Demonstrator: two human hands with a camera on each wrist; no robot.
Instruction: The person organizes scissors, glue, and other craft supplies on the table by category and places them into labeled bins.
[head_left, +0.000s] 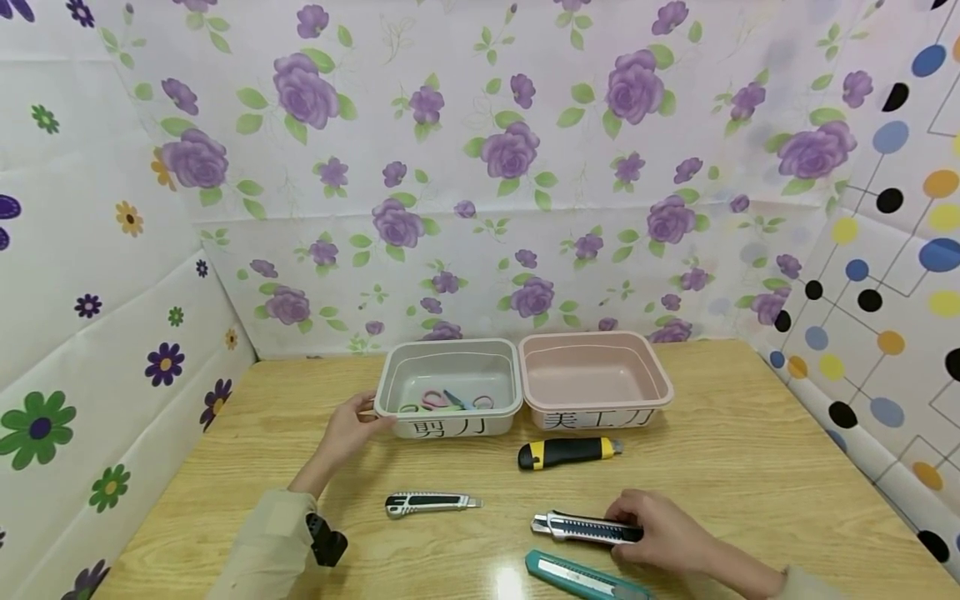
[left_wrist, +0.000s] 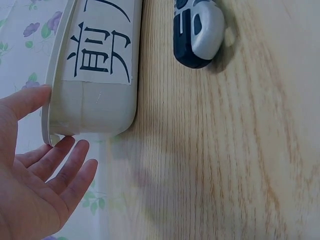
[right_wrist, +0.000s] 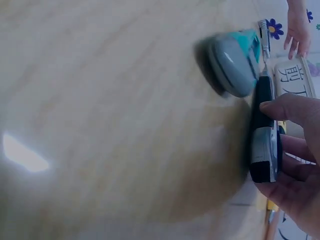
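Note:
My left hand (head_left: 348, 429) holds the left end of a grey plastic bin (head_left: 457, 363), thumb on the rim and fingertips at the corner in the left wrist view. Several scissors (head_left: 434, 400) lie inside that bin. My right hand (head_left: 663, 533) pinches a silver and black utility knife (head_left: 577, 527) near its rear end, thumb along the side in the right wrist view. Close in front of it lies a teal utility knife (head_left: 585, 577). A smaller silver and black utility knife (head_left: 432, 502) rests on the table to the left.
Beside the grey bin stands a pink bin (head_left: 592, 367), and both carry paper labels with black characters. A yellow and black utility knife (head_left: 566, 452) lies before the bins. Flowered sheeting (head_left: 465, 275) rises behind the wooden table (head_left: 300, 387); dotted sheeting (head_left: 855, 383) hangs on the right.

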